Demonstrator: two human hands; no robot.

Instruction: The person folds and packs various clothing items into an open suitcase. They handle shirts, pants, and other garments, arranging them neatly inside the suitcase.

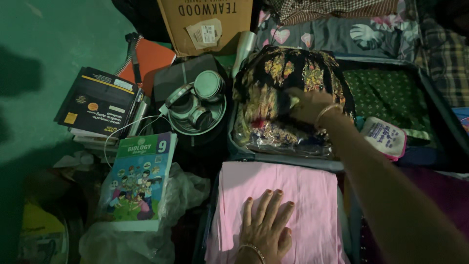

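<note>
Left hand (266,225) flat, open on pink folded cloth (278,195) at 6 o'clock. Right hand (310,105) gripping floral garment bundle (273,93) at 12: soft, slippery wrap, likely best held underneath.

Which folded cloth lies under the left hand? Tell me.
The plain pink cloth, nearest the camera, lies under the left hand; the right hand presses the black floral bundle instead.

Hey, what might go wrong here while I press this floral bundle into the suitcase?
The plastic-wrapped black floral fabric bundle bulges above the suitcase rim; under the right hand it might slide or its wrap split. The left hand leaning on the folded pink cloth may crease it.
</note>
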